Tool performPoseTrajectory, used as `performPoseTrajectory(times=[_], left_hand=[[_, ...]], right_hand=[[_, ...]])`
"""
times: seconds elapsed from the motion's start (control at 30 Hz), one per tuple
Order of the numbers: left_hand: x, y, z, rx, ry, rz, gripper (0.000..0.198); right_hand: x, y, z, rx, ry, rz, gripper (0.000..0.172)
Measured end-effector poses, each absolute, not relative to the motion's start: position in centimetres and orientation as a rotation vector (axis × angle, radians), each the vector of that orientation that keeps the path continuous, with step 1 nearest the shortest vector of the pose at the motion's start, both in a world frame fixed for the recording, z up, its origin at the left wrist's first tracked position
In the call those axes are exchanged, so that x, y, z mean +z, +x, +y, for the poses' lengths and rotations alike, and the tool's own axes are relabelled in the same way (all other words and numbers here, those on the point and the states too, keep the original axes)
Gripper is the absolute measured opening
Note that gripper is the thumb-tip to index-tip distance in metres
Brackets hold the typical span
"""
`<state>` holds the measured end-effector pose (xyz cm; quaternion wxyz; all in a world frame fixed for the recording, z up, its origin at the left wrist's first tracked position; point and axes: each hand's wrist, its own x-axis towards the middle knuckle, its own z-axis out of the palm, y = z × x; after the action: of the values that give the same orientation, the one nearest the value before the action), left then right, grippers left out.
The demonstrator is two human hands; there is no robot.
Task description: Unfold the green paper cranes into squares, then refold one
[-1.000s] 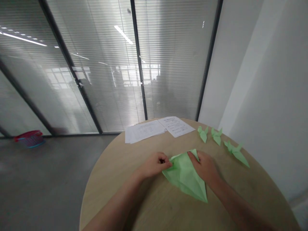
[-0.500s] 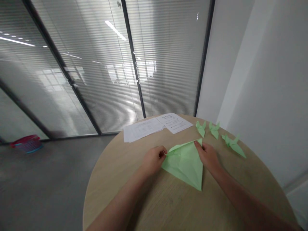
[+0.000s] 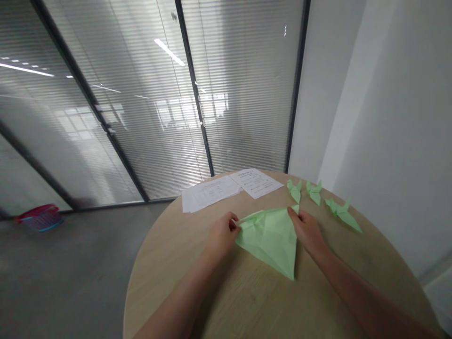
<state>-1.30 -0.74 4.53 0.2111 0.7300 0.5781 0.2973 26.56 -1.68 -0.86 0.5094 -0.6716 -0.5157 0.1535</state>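
Observation:
Between my hands is a large sheet of light green origami paper, creased and partly folded along its far edge, with one point toward me. My left hand pinches its left corner between thumb and fingers. At the far right corner, my right hand grips the paper with the thumb on top. Three folded green paper cranes stand beyond my right hand: a left one, a middle one and a nearer, larger-looking one.
Printed white sheets and another printed page lie at the far side of the round wooden table. A pink and blue basket sits on the floor at left. Glass panels with blinds and a white wall stand close behind.
My left hand has shifted slightly left and up with the paper's corner. The right hand keeps its grip, and the paper looks a little more stretched between them.

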Motion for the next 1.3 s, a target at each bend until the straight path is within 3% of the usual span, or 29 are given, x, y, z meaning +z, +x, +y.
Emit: performPoseTrajectory(times=[0.2,0.33,0.47,0.53,0.6,0.8,1.3], left_hand=[[4.2,-1.5,-0.2,0.854,2.004,1.529,0.017],[4.5,-1.4,-0.5,0.826,2.14,1.497,0.016],[4.9,-1.1,-1.3,0.803,2.39,1.337,0.018],[5.0,-0.9,-1.7,0.794,2.519,1.247,0.019],[5.1,-0.6,-2.2,0.788,2.628,1.152,0.019],[5.4,0.4,-3.8,0.642,2.764,0.904,0.024],[5.9,0.1,-4.0,0.686,2.701,0.902,0.028]], right_hand=[[-1.6,26.9,-1.3,0.372,-1.631,-1.215,0.054],[-2.0,26.9,-0.8,0.35,-1.521,-1.282,0.041],[-1.3,26.6,-1.3,-0.004,-1.508,-1.469,0.072],[-0.5,26.1,-2.1,-0.183,-1.5,-1.689,0.065],[0.5,25.3,-3.3,-0.267,-1.451,-1.897,0.046],[2.6,23.5,-5.2,0.061,-1.453,-2.116,0.023],[3.0,26.1,-3.9,0.192,-1.717,-1.833,0.029]])
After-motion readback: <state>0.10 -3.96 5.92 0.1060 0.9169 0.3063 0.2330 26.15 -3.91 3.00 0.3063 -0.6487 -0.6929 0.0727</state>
